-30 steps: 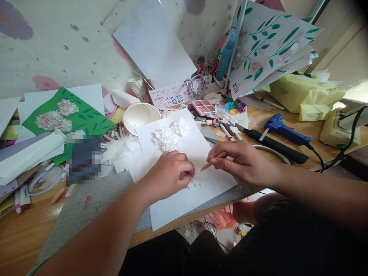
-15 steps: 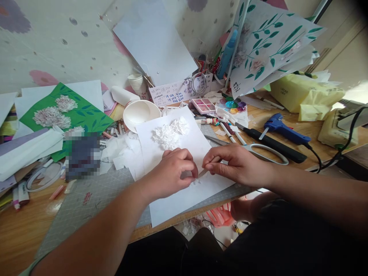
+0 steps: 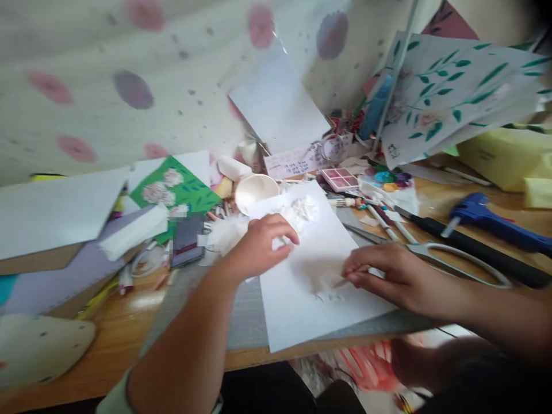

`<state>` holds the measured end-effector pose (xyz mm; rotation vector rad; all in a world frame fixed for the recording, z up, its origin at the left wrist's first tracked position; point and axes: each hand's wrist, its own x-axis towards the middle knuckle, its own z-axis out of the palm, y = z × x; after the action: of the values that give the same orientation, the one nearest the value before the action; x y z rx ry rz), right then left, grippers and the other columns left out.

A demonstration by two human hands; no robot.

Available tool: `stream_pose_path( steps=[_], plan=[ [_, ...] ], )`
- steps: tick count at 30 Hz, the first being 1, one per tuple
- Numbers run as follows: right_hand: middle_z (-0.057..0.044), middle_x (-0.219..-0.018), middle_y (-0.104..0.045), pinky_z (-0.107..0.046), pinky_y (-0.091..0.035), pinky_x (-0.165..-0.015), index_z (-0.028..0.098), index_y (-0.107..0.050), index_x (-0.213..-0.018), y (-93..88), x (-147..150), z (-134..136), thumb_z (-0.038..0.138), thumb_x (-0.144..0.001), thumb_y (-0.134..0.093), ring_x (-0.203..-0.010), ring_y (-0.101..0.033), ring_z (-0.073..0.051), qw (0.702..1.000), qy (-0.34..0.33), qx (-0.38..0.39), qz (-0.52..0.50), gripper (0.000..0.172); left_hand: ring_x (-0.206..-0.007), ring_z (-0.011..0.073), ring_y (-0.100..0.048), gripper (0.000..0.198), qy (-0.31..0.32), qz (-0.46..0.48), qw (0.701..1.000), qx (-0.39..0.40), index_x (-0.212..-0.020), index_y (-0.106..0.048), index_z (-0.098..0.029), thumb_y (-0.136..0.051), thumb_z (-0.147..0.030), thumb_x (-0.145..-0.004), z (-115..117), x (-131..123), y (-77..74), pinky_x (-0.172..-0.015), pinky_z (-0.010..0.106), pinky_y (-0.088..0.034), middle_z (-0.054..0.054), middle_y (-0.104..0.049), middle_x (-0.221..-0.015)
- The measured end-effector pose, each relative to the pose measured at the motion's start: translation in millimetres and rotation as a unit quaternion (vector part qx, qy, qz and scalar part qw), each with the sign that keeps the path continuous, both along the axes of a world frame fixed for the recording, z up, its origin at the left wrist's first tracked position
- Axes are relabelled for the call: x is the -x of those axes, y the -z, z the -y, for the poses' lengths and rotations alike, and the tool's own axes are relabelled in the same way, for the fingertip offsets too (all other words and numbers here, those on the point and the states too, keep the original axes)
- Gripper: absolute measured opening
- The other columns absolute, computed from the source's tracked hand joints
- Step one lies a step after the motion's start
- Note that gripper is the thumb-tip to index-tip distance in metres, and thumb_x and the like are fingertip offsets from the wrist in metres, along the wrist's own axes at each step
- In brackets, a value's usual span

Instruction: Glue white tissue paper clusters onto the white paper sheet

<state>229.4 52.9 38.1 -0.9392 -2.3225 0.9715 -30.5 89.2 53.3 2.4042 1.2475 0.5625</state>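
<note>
"How's the light?"

"Fairly bright and soft, its source out of view. A diffuse shadow falls on the white sheet (image 3: 288, 319) between the left hand (image 3: 264, 244) and the right hand (image 3: 390, 273). Pale glare marks the wooden table (image 3: 116, 345) at left."

"Dark areas?"

"The far right corner and near right, almost black."

"Sharp?"

"No. Blur softens the flowered wall covering (image 3: 190, 138) and smears the card's (image 3: 302, 164) writing. Coarse pixel blocks mask a dark patch (image 3: 187, 240) at left."

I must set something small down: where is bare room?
Bare wood lies between the grey mat and the spotted piece; the white paper is bare at its near corner. Beside the right hand it is crowded: scissors, glue gun.
</note>
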Motion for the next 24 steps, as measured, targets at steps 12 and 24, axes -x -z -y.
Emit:
stream_pose_path(
  steps=[12, 24],
  plan=[
    [-0.007, -0.081, -0.069, -0.029, -0.054, -0.063, 0.022, -0.068, -0.084, 1.7, 8.0, -1.7, 0.034, -0.087, -0.047, -0.071, -0.066, -0.019, 0.999, 0.011, -0.042, 0.012, 0.024, -0.088, 0.0246, -0.057, 0.020, -0.331, -0.120, 0.936, 0.010, -0.073, -0.066, -0.024, -0.066, -0.042, -0.064, -18.3, 89.1, 7.1, -0.080, 0.036, -0.036, 0.003, -0.064, -0.086],
    [-0.005, -0.080, -0.069, -0.026, -0.049, -0.064, 0.020, -0.066, -0.086, 3.4, 3.5, -1.9, 0.030, -0.087, -0.049, -0.071, -0.064, -0.015, 0.999, 0.000, -0.038, 0.012, 0.020, -0.074, 0.0167, -0.051, 0.015, -0.298, -0.013, 0.954, -0.011, -0.068, -0.055, -0.019, -0.054, -0.033, -0.073, -12.8, 60.6, 4.3, -0.071, 0.030, -0.041, 0.001, -0.054, -0.078]
  ],
)
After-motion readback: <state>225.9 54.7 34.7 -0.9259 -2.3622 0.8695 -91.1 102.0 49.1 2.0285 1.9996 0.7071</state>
